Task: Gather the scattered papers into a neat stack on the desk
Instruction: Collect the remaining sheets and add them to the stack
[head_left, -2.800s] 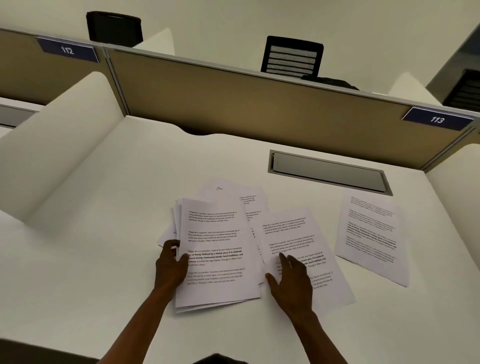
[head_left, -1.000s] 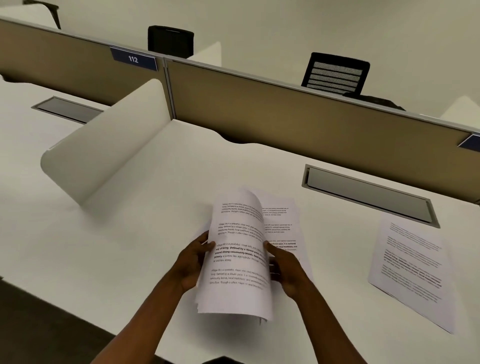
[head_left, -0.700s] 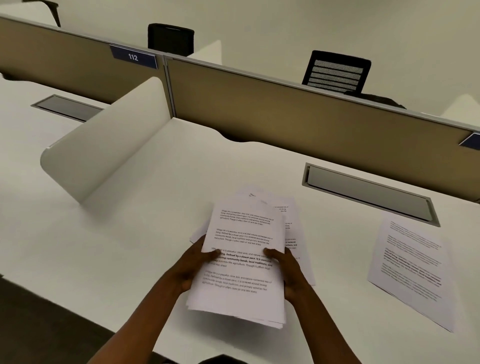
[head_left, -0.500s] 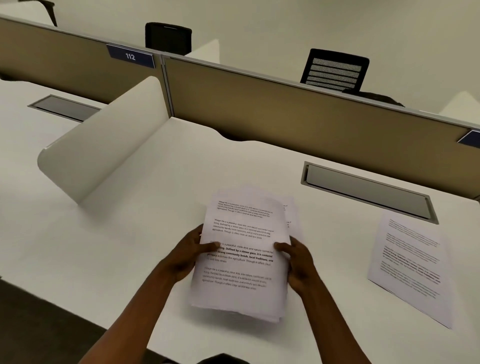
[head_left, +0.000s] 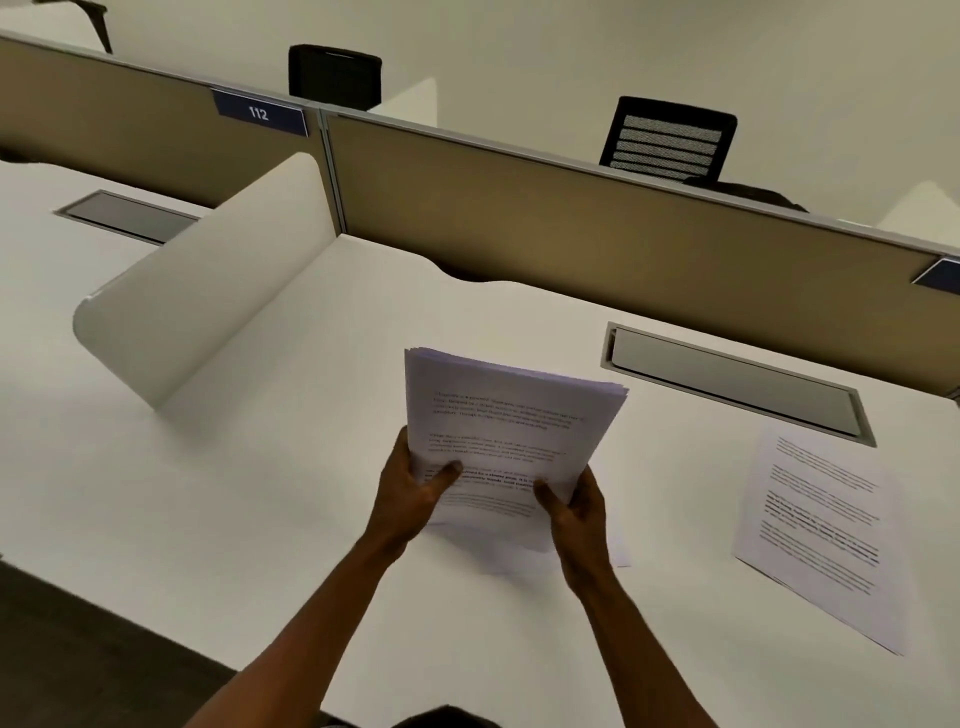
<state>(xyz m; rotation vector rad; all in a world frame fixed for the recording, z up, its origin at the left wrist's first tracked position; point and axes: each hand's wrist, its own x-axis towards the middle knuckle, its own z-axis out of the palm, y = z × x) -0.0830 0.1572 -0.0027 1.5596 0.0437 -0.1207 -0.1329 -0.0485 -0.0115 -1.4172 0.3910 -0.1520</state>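
Note:
A bundle of printed white papers (head_left: 498, 431) stands tilted up on its lower edge on the white desk (head_left: 260, 493), its top edges roughly aligned. My left hand (head_left: 410, 493) grips its left side, thumb across the front page. My right hand (head_left: 576, 509) grips its right side in the same way. A corner of one sheet (head_left: 618, 556) shows flat on the desk under the bundle, by my right wrist. A separate printed sheet (head_left: 815, 535) lies flat on the desk to the right, apart from both hands.
A curved white divider (head_left: 208, 291) rises at the left of the desk. A tan partition (head_left: 571, 218) with a "112" label (head_left: 258, 113) closes the back. A grey cable hatch (head_left: 732, 379) sits behind the papers. Black chairs (head_left: 670, 140) stand beyond. The desk's front edge runs near my forearms.
The loose spread of papers has been pulled together and lifted. The bundle went from lying low in both hands to standing upright on its lower edge. The lone sheet at right has not moved.

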